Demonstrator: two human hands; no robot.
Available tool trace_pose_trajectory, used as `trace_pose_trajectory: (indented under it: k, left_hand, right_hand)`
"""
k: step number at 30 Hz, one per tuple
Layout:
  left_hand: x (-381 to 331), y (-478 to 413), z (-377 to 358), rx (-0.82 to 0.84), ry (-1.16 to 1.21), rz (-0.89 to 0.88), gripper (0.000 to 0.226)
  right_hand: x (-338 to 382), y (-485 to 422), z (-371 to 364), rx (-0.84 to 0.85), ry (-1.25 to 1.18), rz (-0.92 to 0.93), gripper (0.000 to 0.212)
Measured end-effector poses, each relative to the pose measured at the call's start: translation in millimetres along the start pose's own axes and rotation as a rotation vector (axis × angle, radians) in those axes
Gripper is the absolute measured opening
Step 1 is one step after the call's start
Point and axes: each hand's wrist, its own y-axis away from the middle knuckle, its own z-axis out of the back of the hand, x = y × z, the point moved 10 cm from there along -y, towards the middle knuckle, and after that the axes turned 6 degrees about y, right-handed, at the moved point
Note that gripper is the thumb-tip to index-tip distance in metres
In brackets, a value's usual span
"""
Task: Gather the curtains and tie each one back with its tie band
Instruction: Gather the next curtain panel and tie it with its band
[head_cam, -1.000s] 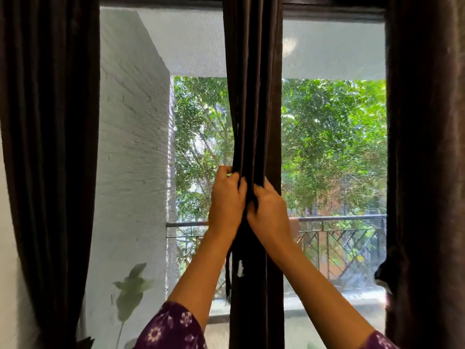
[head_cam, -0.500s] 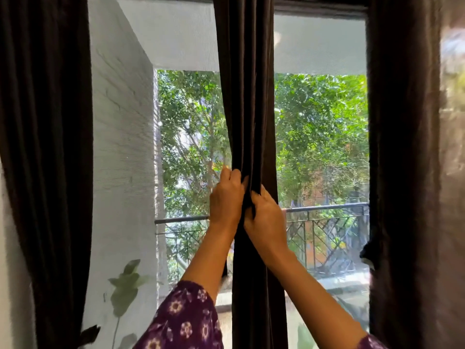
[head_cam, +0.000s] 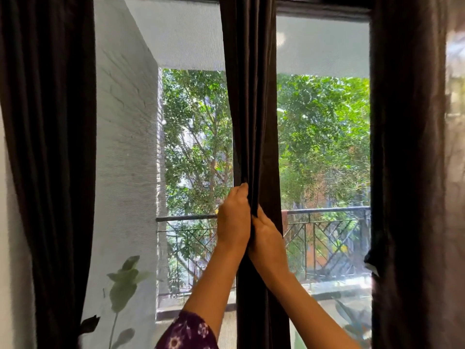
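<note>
Between the two window panes hangs the middle curtain, bunched into a narrow column. Both hands clutch it at railing height: the left hand has its fingers curled around the folds, and the right hand, touching it, grips just below. Side curtains hang loose at both edges.

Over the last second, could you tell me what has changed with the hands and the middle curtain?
Little changed. Both hands, left hand and right hand, have closed tighter together on the middle curtain, gathering its folds into a narrower bunch. Nothing was let go. The view drifted slightly. The left curtain and right curtain hang as before, and no tie band is on the middle one.
</note>
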Motion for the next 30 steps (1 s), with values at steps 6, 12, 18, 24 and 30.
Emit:
trace_pose_trajectory:
  k: [6,12,18,24,30]
  left_hand:
    - [3.4,7.8,-23.9,0.165,0.092,0.103,0.025]
    - [-9.7,20.7,-28.8,0.18,0.075,-0.064,0.02]
    - [-6.0,21.3,-24.1,0.049,0.05,0.003,0.023]
    - [-1.5,24.8,-21.3,-0.006,0.086,0.04,0.022]
    - [-10.9,29.0,-24.3,0.02,0.041,-0.042,0.027]
  right_hand:
    - [-12.9,1.3,0.0,0.017,-0.063,0.046,0.049]
    - [-24.5,7.8,-3.4,0.082,-0.162,0.051,0.059]
    - [-22.6,23.6,-4.9,0.104,-0.333,0.085,0.059]
    - [-33.1,44.2,3.8,0.075,-0.469,0.085,0.048]
    - [-26.1,50.7,4.1,0.102,-0.41,0.141,0.047]
